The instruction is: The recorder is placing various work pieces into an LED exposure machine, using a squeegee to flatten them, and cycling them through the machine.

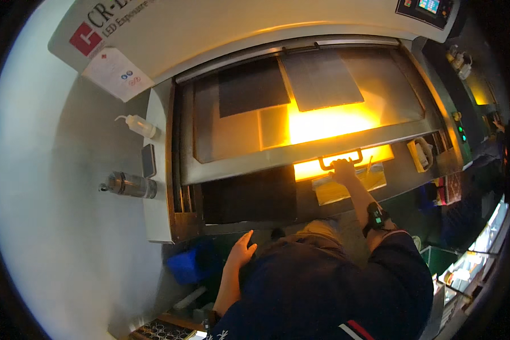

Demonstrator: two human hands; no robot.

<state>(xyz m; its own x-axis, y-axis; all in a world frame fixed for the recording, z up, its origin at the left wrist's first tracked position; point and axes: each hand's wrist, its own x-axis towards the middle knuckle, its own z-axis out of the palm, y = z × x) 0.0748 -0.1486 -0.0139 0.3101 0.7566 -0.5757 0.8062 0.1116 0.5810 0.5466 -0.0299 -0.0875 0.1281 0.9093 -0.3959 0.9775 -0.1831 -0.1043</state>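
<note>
Dark shirt cloth (334, 283) spreads around five o'clock. At three, the right hand (343, 171) is clamped on the handle (323, 164) of a framed cover (243, 161); that handle's front-edge position seemingly suits a one-handed grip. At six, the left hand (241, 252) hangs with thumb and fingers apart, holding nothing. Toward nine and ten, a squeeze bottle (139, 125), phone (148, 160) and dark bottle (131, 185) occupy a side ledge (157, 212), probably to stay off the machine bed (309, 213).

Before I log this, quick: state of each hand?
Left hand: open, nothing visible in it.
Right hand: closed on the dark handle.
</note>
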